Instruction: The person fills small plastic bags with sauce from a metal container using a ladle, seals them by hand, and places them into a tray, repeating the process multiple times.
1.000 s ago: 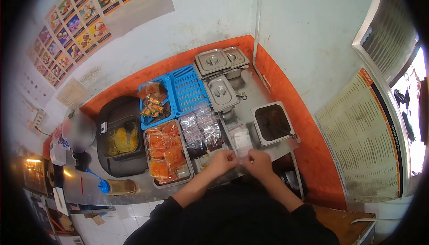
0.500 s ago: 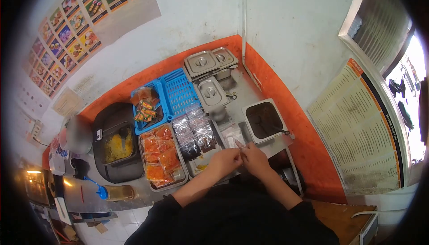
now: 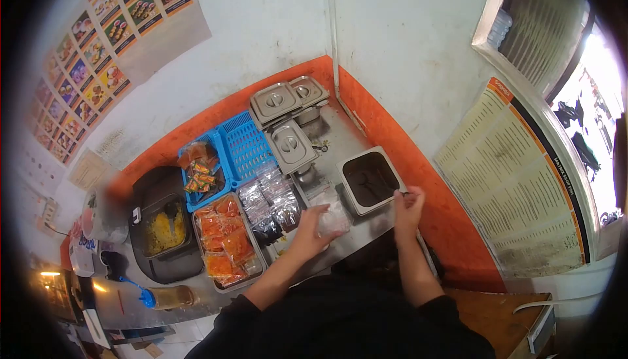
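My left hand (image 3: 315, 231) is at a small clear plastic bag (image 3: 333, 216) on the steel counter, its thumb and fingers apart around the bag's near left side. My right hand (image 3: 408, 210) is closed on the end of a ladle handle (image 3: 401, 192) at the right rim of a square steel container (image 3: 348, 195). Dark sauce (image 3: 371, 179) fills part of this container, and the ladle's bowl end lies in it. Left of my left hand are small clear packets (image 3: 269, 195) and dark packets.
A tray of orange packets (image 3: 226, 238), a blue basket (image 3: 245, 146) and lidded steel containers (image 3: 288, 146) stand on the counter. Farther left are a yellow food pan (image 3: 163, 234) and a bottle with a blue cap (image 3: 149, 298). Walls bound the back and right.
My hands have parted. The left has moved left and opened beside the clear bag; the right has moved right and up to the ladle handle. The view has shifted somewhat.
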Tool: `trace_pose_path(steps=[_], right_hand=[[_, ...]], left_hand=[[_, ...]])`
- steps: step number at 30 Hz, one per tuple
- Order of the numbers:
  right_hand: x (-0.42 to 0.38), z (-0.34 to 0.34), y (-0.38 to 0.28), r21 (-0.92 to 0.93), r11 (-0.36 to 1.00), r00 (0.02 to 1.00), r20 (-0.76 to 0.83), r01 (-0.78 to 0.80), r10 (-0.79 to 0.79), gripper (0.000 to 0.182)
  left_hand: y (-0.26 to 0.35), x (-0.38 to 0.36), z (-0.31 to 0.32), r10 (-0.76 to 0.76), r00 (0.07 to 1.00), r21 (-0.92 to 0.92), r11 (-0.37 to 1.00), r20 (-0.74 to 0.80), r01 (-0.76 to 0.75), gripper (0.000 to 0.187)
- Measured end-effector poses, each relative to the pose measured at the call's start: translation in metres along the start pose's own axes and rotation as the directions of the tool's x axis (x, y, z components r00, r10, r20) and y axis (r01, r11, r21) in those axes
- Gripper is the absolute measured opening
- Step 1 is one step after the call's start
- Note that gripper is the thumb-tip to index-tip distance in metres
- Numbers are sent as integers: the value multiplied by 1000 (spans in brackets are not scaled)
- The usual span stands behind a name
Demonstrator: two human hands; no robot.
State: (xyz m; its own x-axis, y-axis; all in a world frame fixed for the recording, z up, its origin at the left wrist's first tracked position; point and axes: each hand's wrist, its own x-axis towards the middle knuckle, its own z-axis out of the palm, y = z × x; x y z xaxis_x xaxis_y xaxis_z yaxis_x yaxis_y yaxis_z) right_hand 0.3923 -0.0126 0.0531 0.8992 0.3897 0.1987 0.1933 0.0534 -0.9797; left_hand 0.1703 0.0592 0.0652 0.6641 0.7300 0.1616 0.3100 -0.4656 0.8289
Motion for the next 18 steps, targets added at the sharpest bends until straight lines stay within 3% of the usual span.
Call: trace_pose_path(steps=[1, 3, 4, 6, 7, 9, 13, 14, 15, 16, 18], right_hand=[[6, -5, 8, 0, 1000, 1000, -4, -1, 1, 16], [24, -8, 30, 115, 929, 936, 78, -351, 344, 17], [33, -8, 62, 118, 930, 937, 76, -347, 340, 17], [42, -7, 133, -97, 989, 986, 134, 110, -97, 20], [39, -5, 110, -96, 989, 986, 133, 111, -98, 20], [26, -1, 30, -27, 973, 964, 135, -227, 229, 18], [39, -8, 46, -98, 978, 969, 153, -182, 195, 15], [38, -13, 41, -248, 951, 982, 90, 184, -166, 14], [37, -15, 28, -405, 767, 856, 87, 498, -510, 13], [32, -16, 21, -405, 766, 856, 87, 498, -510, 13], [18, -19, 15, -386, 751, 845, 255, 535, -471, 16]], left_hand=[[-3, -1, 0, 2, 1000, 0, 1000, 4, -2, 75], [-8, 1, 0, -95, 993, -78, 993, -76, 89, 79], [-9, 1, 1, -90, 993, -78, 993, -76, 84, 79], [-11, 2, 3, -86, 989, -142, 987, -119, 69, 80], [-11, 3, 4, -85, 989, -141, 988, -119, 68, 80], [-10, 4, 5, -89, 991, -146, 987, -103, 74, 79], [-9, 4, 5, -49, 994, -112, 993, -93, 38, 76], [-15, 5, 6, -56, 994, -140, 989, -95, 42, 74], [-18, 6, 6, -65, 993, -170, 984, -97, 48, 72], [-17, 6, 6, -65, 993, -170, 984, -97, 48, 72], [-15, 7, 7, -122, 980, -227, 970, -159, 84, 70]])
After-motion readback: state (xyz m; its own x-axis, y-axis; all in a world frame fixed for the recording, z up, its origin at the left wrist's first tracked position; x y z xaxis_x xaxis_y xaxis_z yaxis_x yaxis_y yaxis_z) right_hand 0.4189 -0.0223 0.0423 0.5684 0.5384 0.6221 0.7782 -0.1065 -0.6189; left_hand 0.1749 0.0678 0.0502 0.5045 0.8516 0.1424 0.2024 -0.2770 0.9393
